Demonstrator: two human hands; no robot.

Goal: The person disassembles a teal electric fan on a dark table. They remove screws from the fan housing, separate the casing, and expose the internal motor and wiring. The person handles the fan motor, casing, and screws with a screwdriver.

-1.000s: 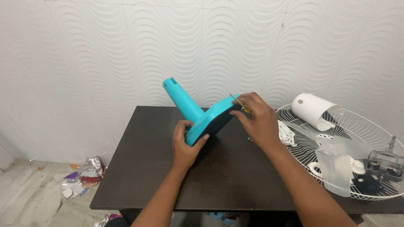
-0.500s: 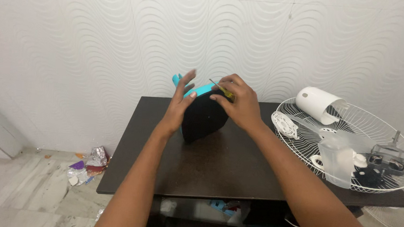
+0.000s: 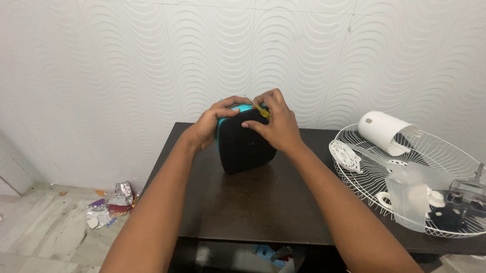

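Two bare forearms reach from the near edge of the dark brown wooden bench (image 3: 261,210) toward its far edge. There a turquoise plastic fan base with a black flat underside (image 3: 245,142) stands on edge, underside facing the viewer. The left hand (image 3: 209,126) grips its top left rim; the right hand (image 3: 274,124), fingers clenched, pinches a small yellow-handled screwdriver (image 3: 257,109) at the top. Bracing the base firmly would help keep the tip seated. A white wire fan grille (image 3: 421,164) holding parts lies at the bench's right edge.
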